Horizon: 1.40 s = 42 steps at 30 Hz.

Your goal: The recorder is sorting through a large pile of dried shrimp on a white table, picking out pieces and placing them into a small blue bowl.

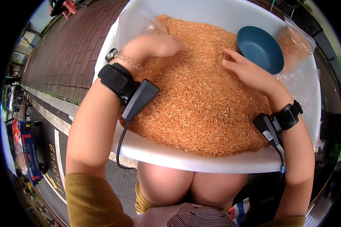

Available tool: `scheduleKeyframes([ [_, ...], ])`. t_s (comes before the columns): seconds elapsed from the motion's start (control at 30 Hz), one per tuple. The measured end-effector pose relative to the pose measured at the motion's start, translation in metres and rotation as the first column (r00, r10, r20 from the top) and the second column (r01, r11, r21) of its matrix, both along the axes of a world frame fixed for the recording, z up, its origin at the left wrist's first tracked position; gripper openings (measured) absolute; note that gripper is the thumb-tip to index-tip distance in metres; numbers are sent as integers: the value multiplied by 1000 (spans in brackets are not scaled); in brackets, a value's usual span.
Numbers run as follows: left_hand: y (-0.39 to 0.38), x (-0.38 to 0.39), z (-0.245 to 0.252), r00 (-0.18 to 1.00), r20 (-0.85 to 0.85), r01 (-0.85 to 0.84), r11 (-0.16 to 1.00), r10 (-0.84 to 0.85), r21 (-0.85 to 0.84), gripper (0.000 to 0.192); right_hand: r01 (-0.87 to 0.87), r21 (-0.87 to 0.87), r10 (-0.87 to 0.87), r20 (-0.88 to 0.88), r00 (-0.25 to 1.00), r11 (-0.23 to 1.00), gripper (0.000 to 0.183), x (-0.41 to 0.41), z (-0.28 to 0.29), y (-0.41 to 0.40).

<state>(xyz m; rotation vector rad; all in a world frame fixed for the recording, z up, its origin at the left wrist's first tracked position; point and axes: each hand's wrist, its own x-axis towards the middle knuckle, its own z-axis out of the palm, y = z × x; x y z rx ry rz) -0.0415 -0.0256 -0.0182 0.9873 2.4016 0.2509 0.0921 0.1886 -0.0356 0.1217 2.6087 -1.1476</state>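
Observation:
A heap of small, slender orange-brown grains (196, 110) fills the white plastic tub (170, 156) before me. My left hand (162, 46) reaches over the far left part of the heap, blurred and seen edge-on. Its fingers stretch to the right, with nothing visible in them; its underside is hidden. On the other side, my right hand (244, 69) is over the grains with its fingers apart and holds nothing. Whether either hand touches the grains is unclear. Just beyond my right hand, a dark blue bowl (261, 51) lies tilted on the heap, its inside showing no contents.
Clear plastic bags line both sides of the tub, at left (130, 25) and right (299, 85). A clear bag of similar grains (297, 45) leans in the far right corner. Black wrist devices with cables are strapped to both forearms. A loaded blue cart (31, 153) stands left.

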Motion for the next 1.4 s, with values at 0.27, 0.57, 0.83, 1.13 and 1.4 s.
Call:
scheduleKeyframes([
  [0.27, 0, 0, 2, 997, 23, 68, 997, -67, -37, 54, 0, 7, 0, 43, 999, 1000, 67, -1, -6, 0],
  [0.57, 4, -1, -8, 1000, 10, 9, 992, -8, -123, 59, -22, -20, 23, 22, 999, 1000, 67, -2, -13, -1],
  [0.83, -9, -19, -10, 995, 43, -82, 990, 87, -117, 63, 161, -216, -137, 122, 983, 963, 57, 0, -2, -6],
  [1.13, -17, -9, 17, 992, 125, -18, 1000, 19, -9, 58, 282, -372, -245, 143, 959, 884, 50, -3, -5, 2],
  [1.4, -8, -3, 18, 979, 176, 89, 993, -102, 79, 38, 276, -393, -233, 154, 960, 877, 47, -6, -6, 1],
])
